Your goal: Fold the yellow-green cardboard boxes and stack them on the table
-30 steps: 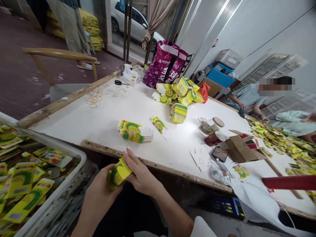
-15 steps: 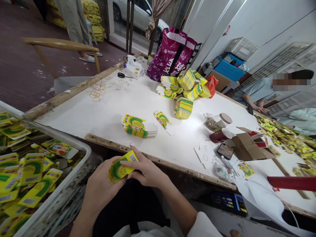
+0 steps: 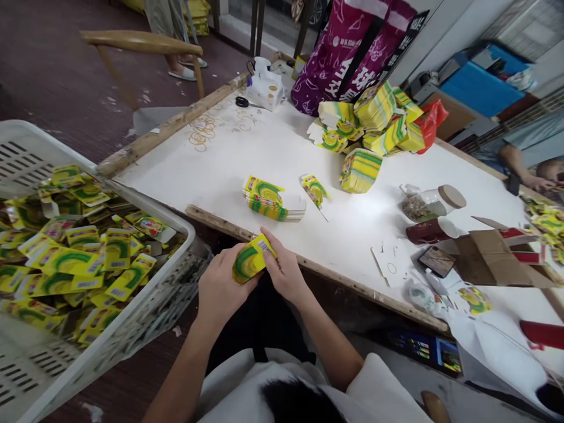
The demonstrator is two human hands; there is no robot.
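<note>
Between my two hands, over my lap at the table's near edge, is a small yellow-and-green box (image 3: pixel 249 258) with a barcode on its end. My left hand (image 3: pixel 222 279) wraps round its left side, with the fingers partly hidden behind it. My right hand (image 3: pixel 284 270) grips the barcode end, thumb and fingers pressed to it. Just beyond, a stack of flat yellow cartons (image 3: pixel 267 197) lies on the white table (image 3: pixel 211 188). To its right is a single loose flat carton (image 3: pixel 315 189).
A white plastic basket (image 3: pixel 145 308) of yellow boxes stands at left. Bundled cartons (image 3: pixel 360 170), a purple bag (image 3: pixel 343 59), scissors (image 3: pixel 242 102) and a tissue box (image 3: pixel 264 91) sit farther back. A jar (image 3: pixel 440 200), mug (image 3: pixel 432 230), phone (image 3: pixel 436 260) and co-worker's hands (image 3: pixel 540 179) are at right.
The view has tilted down and swung left, showing more of the basket. Both hands still hold the box; the right fingers have shifted off its front face toward the barcode end.
</note>
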